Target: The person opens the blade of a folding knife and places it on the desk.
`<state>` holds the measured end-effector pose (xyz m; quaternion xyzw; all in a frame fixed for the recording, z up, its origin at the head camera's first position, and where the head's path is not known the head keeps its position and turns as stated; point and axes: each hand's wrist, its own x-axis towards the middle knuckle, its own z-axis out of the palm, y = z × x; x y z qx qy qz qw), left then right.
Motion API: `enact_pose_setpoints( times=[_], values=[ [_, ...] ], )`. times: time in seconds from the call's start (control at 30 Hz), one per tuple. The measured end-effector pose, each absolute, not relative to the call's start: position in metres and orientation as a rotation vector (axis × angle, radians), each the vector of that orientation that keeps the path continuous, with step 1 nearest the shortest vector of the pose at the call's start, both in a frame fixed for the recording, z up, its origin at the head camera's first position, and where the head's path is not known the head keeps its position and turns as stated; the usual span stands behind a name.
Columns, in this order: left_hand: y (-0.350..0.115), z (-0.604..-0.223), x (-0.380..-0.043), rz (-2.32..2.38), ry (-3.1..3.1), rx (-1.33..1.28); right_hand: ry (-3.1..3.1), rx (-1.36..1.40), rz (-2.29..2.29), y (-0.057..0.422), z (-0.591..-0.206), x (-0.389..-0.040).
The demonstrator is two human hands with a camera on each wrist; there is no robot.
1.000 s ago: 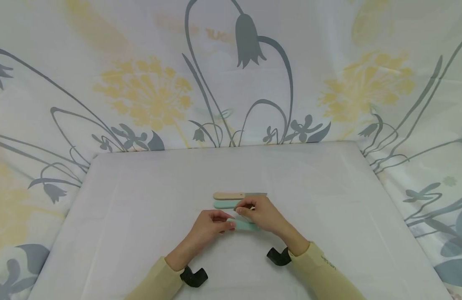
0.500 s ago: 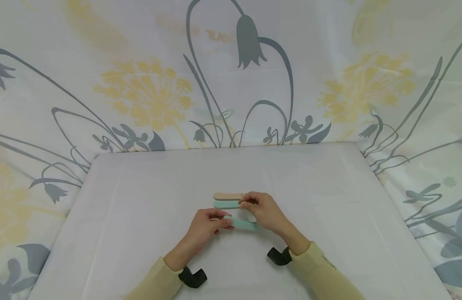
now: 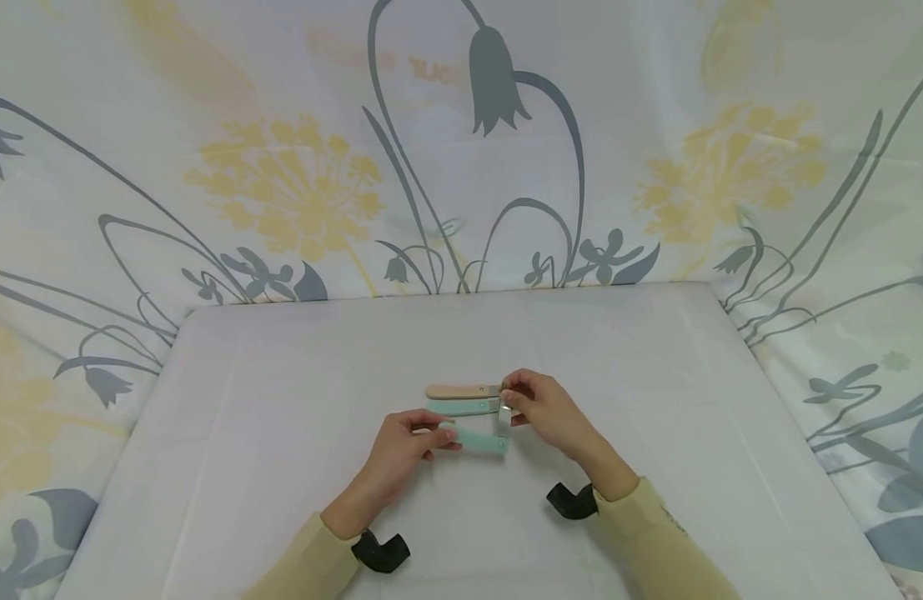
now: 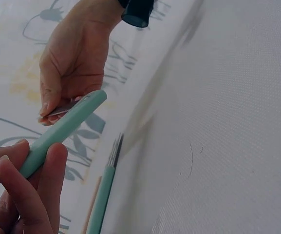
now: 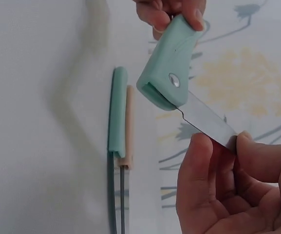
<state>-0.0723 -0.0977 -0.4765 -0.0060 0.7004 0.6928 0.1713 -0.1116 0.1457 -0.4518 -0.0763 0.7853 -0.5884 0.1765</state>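
Observation:
A folding knife with a mint-green handle [image 3: 478, 440] is held up between both hands, its blade [image 5: 206, 119] partly swung out at an angle to the handle. My left hand [image 3: 404, 450] pinches the far end of the handle between thumb and fingers. With thumb and fingertips, my right hand [image 3: 547, 412] pinches the blade near its tip. Just beyond lie two more folding knives side by side, a mint-green one [image 3: 461, 407] and a beige one [image 3: 457, 391], both with blades out; the right hand overlaps their blades in the head view.
A white cloth covers the table [image 3: 296, 375]. Behind it hangs a flower-printed curtain [image 3: 431, 167], also at both sides. A black wrist mount sits at the left cuff [image 3: 381, 552] and another at the right cuff [image 3: 571, 502].
The right hand has moved up and to the right, swinging the blade further out of the handle. The left hand has shifted slightly left with the handle.

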Motion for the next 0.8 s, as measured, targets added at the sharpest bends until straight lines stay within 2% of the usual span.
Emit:
enact_pose_setpoints(
  times=[0.8],
  values=[
    [-0.1073,-0.4732,-0.0794,1.959,1.999,-0.066,1.877,0.067,-2.075,0.1548,-0.4605,-0.1088]
  ],
)
